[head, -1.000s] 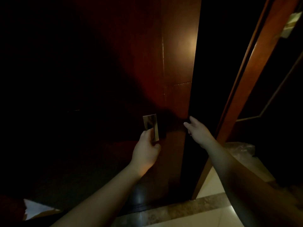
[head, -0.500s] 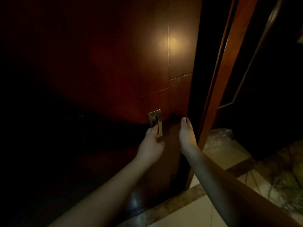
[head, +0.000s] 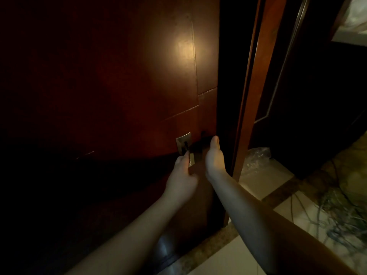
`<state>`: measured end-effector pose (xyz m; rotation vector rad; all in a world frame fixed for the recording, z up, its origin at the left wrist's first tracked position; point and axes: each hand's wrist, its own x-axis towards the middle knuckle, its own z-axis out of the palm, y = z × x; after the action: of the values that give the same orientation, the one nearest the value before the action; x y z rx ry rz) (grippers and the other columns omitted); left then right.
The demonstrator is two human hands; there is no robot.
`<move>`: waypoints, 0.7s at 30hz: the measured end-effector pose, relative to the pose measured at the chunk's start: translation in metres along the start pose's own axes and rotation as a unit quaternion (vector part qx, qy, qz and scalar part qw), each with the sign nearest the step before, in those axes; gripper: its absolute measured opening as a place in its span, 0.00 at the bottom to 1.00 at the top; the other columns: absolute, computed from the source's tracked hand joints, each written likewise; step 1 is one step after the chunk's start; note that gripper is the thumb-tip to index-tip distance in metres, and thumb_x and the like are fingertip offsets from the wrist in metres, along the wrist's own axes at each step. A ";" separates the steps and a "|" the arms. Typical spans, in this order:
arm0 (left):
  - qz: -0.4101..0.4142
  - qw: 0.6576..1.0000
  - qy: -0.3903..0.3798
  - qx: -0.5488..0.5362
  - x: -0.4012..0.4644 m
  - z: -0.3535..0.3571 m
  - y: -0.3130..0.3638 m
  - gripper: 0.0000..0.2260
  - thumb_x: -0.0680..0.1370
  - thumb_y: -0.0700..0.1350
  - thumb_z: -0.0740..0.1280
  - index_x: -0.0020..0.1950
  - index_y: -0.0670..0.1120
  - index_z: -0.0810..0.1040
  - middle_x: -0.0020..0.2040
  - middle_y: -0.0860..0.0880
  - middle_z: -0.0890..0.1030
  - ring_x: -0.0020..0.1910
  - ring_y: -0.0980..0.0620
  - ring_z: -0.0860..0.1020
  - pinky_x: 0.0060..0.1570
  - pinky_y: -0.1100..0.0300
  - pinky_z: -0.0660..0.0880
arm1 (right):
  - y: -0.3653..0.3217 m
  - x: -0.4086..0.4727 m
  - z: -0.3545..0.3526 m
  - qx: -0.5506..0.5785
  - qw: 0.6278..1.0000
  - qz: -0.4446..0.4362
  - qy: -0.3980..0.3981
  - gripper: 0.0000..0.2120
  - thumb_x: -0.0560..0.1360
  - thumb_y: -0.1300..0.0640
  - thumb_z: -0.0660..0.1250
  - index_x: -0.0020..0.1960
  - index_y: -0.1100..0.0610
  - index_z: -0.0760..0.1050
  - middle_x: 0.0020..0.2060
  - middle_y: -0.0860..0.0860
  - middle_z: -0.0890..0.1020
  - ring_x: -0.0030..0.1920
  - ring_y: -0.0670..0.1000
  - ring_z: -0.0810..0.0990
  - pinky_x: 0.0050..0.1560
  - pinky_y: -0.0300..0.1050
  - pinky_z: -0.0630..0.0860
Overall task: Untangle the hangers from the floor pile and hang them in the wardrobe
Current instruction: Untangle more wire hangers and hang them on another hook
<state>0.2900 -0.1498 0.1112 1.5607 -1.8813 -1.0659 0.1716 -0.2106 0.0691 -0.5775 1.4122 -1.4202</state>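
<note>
Brass handle [head: 184, 144] on wardrobe door [head: 123, 92]: left hand [head: 181, 178] fingers hooked in it. Right hand [head: 214, 157] flat, released, right of handle at door edge. Hangers [head: 341, 215] on floor, far right; right hand nearer.

Wardrobe door [head: 123, 92] stands directly ahead of both hands; left hand [head: 181, 178] has fingertips in the recessed handle [head: 185, 144], right hand [head: 214, 157] just right of it, flat near the door's edge. Right of the right hand: door frame [head: 256, 92], then plastic bag [head: 257, 157] on the floor [head: 258, 179]. Hanger pile [head: 341, 219] lies far right, nearer than the bag.
</note>
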 end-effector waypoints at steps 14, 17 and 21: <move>-0.013 0.999 0.030 -0.023 0.016 0.030 0.023 0.31 0.79 0.35 0.62 0.79 0.52 0.57 0.71 0.53 0.66 0.59 0.54 0.75 0.57 0.51 0.78 | -0.019 0.003 -0.063 -0.238 0.966 -0.095 -0.043 0.22 0.82 0.54 0.57 0.75 0.54 0.64 0.71 0.51 0.70 0.69 0.52 0.69 0.69 0.45 0.66; -0.011 0.999 0.034 -0.014 0.022 0.036 0.031 0.30 0.79 0.36 0.61 0.79 0.51 0.58 0.71 0.52 0.66 0.59 0.51 0.76 0.57 0.50 0.78 | -0.019 0.003 -0.075 -0.346 0.927 -0.135 -0.054 0.19 0.80 0.54 0.59 0.70 0.55 0.70 0.65 0.52 0.75 0.65 0.52 0.73 0.62 0.42 0.68; -0.008 0.999 0.030 -0.008 0.029 0.043 0.040 0.30 0.79 0.36 0.60 0.79 0.50 0.57 0.69 0.52 0.67 0.53 0.51 0.77 0.43 0.61 0.76 | -0.026 -0.001 -0.089 -0.480 0.862 -0.126 -0.100 0.15 0.80 0.53 0.58 0.65 0.55 0.74 0.59 0.52 0.78 0.57 0.53 0.77 0.57 0.46 0.74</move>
<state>0.2259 -0.1638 0.1143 1.5840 -1.8182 -1.0285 0.0868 -0.1749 0.0760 -1.5398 1.8710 -0.7050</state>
